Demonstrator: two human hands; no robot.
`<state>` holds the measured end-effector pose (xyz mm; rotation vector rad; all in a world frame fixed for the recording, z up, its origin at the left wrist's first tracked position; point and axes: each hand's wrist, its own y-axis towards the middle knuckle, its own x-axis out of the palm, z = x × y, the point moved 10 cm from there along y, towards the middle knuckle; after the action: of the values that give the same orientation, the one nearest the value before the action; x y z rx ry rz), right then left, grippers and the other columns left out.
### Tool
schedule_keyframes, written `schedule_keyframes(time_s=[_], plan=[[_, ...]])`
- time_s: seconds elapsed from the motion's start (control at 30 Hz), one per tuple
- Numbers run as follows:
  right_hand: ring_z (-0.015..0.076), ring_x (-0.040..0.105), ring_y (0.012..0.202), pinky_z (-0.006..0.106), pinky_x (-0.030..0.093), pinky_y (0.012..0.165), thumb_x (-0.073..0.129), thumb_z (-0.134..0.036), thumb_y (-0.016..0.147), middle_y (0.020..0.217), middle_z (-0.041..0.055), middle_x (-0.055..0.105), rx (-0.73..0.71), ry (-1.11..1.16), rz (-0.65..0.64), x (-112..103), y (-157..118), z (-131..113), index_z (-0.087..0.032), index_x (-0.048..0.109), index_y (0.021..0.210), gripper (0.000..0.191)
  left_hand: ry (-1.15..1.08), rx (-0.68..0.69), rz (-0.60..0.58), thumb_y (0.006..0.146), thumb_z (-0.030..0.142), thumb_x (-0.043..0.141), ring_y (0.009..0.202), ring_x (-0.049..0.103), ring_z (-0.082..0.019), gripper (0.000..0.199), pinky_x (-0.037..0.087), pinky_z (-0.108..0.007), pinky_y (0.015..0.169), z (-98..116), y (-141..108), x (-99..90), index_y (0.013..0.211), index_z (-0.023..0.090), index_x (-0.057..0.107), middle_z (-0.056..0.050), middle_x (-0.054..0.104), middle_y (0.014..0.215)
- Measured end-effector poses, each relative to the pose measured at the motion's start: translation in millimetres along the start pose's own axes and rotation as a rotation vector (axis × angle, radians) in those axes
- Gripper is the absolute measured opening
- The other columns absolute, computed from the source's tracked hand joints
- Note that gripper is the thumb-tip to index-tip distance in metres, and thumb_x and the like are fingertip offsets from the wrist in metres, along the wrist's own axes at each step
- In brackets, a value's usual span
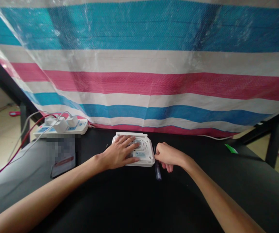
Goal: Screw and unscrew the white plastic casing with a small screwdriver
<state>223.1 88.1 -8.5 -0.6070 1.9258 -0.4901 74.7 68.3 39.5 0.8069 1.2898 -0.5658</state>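
Note:
A white router-like box (143,154) with a vented underside and printed labels lies flat on the black table (120,200). My left hand (122,150) rests on its left part, fingers spread and palm down. At the box's right edge is my right hand (166,155), its fingers curled and thumb and forefinger pressed together close to the side. What those fingertips hold, if anything, is hidden. A dark bluish, slim stick-like tool (158,171) lies beside the box, partly under my right hand; its kind is unclear.
On the left stand a white power strip (82,127) with plugged-in chargers and cables, and a dark phone (64,161). A small green packet (231,149) lies to the right. Behind the table hangs a striped plastic sheet (144,84). Black frame bars (272,145) flank both sides.

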Motion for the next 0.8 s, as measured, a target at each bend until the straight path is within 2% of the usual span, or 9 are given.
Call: schedule_keyframes(time_s=[0.1,0.2,0.37,0.5,0.67,0.8], plan=[[0.0153,0.06,0.035,0.021,0.048,0.032,0.05,-0.008,0.079,0.044,0.0034,0.059,0.012,0.141,-0.016,2.2,4.5,4.9,-0.014,0.052,0.048,0.032,-0.013,-0.008,0.001,0.097,0.064,0.036,0.138,0.04,-0.033,0.065,0.032,-0.051,0.112,-1.1,0.0,-0.1,0.145,0.022,0.043,-0.016,0.042,0.151],[0.0156,0.062,0.038,0.02,0.05,0.034,0.058,-0.013,0.079,0.045,0.0037,0.061,-0.016,0.279,-0.049,3.3,6.4,7.2,-0.014,0.054,0.051,0.028,-0.034,-0.018,0.001,0.096,0.065,0.036,0.138,0.039,-0.034,0.065,0.032,-0.052,0.112,-2.9,-0.3,0.5,0.145,0.022,0.043,-0.016,0.042,0.151],[0.0165,0.063,0.038,0.021,0.051,0.034,0.064,-0.02,0.077,0.046,0.0048,0.063,-0.03,0.353,-0.074,4.2,10.8,12.0,-0.014,0.056,0.054,0.025,-0.053,-0.021,0.017,0.095,0.065,0.039,0.14,0.038,-0.034,0.066,0.029,-0.053,0.114,-4.2,-0.8,2.0,0.145,0.022,0.044,-0.015,0.041,0.152],[0.017,0.064,0.039,0.02,0.05,0.034,0.061,-0.018,0.077,0.047,0.0046,0.063,-0.038,0.404,-0.058,2.1,16.5,14.0,-0.013,0.058,0.059,0.02,-0.061,-0.035,0.01,0.095,0.065,0.04,0.138,0.039,-0.034,0.065,0.029,-0.052,0.114,-5.7,-0.7,3.0,0.145,0.023,0.044,-0.014,0.042,0.152],[0.017,0.063,0.038,0.022,0.051,0.035,0.058,-0.016,0.081,0.049,0.0059,0.063,-0.028,0.443,0.0,-7.4,15.6,14.8,-0.012,0.057,0.058,0.023,-0.074,-0.042,0.005,0.095,0.064,0.041,0.138,0.039,-0.034,0.065,0.029,-0.052,0.113,-5.5,-0.1,1.3,0.145,0.023,0.044,-0.014,0.041,0.152],[0.0164,0.062,0.038,0.022,0.051,0.036,0.061,-0.02,0.081,0.05,0.006,0.064,-0.059,0.495,0.043,-18.2,13.4,16.4,-0.013,0.056,0.059,0.023,-0.067,-0.043,-0.011,0.095,0.065,0.04,0.138,0.038,-0.034,0.066,0.029,-0.052,0.113,-6.1,-0.1,3.2,0.145,0.022,0.044,-0.015,0.04,0.152]])
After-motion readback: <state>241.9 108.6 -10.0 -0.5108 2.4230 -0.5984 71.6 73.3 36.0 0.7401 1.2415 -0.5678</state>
